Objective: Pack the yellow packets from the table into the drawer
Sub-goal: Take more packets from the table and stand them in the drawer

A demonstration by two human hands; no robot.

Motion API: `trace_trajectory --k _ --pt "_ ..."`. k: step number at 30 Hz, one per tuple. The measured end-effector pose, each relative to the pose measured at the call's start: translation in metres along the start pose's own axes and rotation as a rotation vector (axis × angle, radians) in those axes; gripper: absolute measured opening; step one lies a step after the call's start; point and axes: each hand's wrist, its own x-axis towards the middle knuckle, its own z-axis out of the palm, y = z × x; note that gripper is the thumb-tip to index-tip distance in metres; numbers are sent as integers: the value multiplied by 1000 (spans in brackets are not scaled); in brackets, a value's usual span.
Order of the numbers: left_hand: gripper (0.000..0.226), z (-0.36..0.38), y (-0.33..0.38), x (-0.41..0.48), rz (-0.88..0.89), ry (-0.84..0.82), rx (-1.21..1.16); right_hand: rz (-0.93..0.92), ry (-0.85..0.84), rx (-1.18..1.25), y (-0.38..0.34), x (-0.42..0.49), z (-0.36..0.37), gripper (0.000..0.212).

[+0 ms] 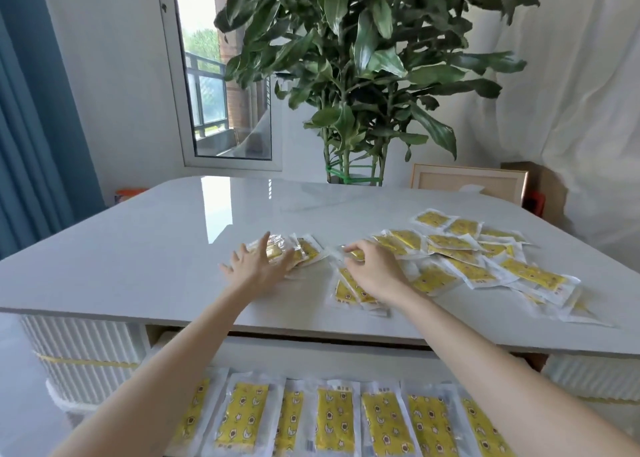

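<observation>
White glossy tabletop [156,248] is filling the middle of a bright room.

1. Drawer [346,356]: standing open below the tabletop's near edge, carrying a row of yellow packets [334,418] lying side by side.
2. Left hand [258,262]: resting, fingers spread wide, on a small pile of packets [306,248] at the tabletop's centre.
3. Right hand [372,266]: fingers curling, pinching a single packet [355,255] just right of that pile.
4. Scattered yellow packets [478,269]: overlapping across the tabletop's right half.
5. Beyond the tabletop's far edge: leafy plant [363,58] standing, picture frame [467,182] leaning, window [221,92] hanging open, blue curtain [34,144] hanging at left.
</observation>
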Motion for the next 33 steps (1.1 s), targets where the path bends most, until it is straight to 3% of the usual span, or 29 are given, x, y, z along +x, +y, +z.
trace_trajectory --k 3,6,10,14,20,25,27,30,33 --pt "85 8 -11 12 28 37 -30 -74 1 -88 -7 22 9 33" --pt "81 11 -16 24 74 85 -51 -85 -41 -70 -15 49 20 33" --pt "57 14 -19 35 88 151 -26 61 -182 -68 -26 83 39 43" --pt "54 14 -23 39 63 183 -96 158 -370 32 -36 101 54 56" --pt "56 15 -26 40 29 196 -212 234 -337 172 -47 110 63 60" --pt "57 11 -27 36 48 200 -322 354 -304 351 -52 113 66 78" --pt "57 10 -28 35 71 199 -359 398 -307 438 -54 113 69 74" --pt "52 10 -30 36 103 194 -466 421 -301 493 -53 110 72 39" --pt "47 11 -32 38 118 167 -599 419 -278 487 -51 107 73 43"
